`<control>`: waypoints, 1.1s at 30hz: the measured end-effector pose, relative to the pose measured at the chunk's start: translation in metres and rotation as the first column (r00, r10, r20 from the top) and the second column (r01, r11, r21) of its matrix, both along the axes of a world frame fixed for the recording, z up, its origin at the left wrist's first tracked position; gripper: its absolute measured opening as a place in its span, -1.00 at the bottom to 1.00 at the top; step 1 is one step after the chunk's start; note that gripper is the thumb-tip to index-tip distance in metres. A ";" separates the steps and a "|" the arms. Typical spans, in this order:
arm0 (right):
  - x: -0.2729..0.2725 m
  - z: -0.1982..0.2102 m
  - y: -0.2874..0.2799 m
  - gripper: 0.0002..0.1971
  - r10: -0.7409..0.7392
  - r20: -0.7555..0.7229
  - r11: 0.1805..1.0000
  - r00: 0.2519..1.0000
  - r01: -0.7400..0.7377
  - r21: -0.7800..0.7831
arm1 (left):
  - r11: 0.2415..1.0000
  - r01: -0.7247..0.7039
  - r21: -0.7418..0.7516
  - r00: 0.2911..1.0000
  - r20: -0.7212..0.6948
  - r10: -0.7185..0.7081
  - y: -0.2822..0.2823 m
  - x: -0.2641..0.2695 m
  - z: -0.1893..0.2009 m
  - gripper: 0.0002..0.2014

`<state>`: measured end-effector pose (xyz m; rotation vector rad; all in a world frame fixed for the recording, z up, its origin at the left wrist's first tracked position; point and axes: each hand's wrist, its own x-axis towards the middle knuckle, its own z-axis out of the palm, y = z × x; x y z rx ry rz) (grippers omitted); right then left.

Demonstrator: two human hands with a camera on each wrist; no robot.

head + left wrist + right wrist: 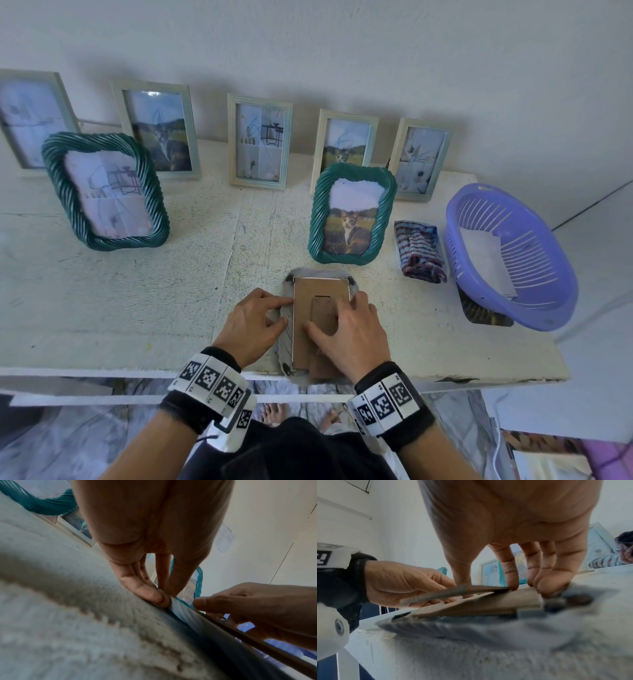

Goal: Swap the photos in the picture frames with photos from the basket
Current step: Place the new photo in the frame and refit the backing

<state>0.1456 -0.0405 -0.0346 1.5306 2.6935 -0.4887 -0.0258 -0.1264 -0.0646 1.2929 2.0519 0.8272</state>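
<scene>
On the near edge of the worktop (137, 291) a picture frame (287, 337) lies face down, brown backing board (322, 291) up. The left hand (255, 325), fingers straight and together, presses the frame's left rim. The right hand (352, 335) lies spread on the board, fingertips pushing down by the raised stand flap (453, 593). Beyond are a green frame (351, 214), a striped cloth (419, 251) and a purple basket (534, 240).

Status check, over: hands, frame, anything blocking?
Left grip touching face-down frame rim; right grip pressing backing board. Frame flat at table near edge. Nothing blocking.
</scene>
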 end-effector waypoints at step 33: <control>0.087 -0.009 -0.023 -0.83 0.284 -0.138 0.952 0.949 -0.262 0.157 | 0.872 0.487 0.043 0.774 -0.484 -0.408 -0.005 0.032 -0.002 -0.74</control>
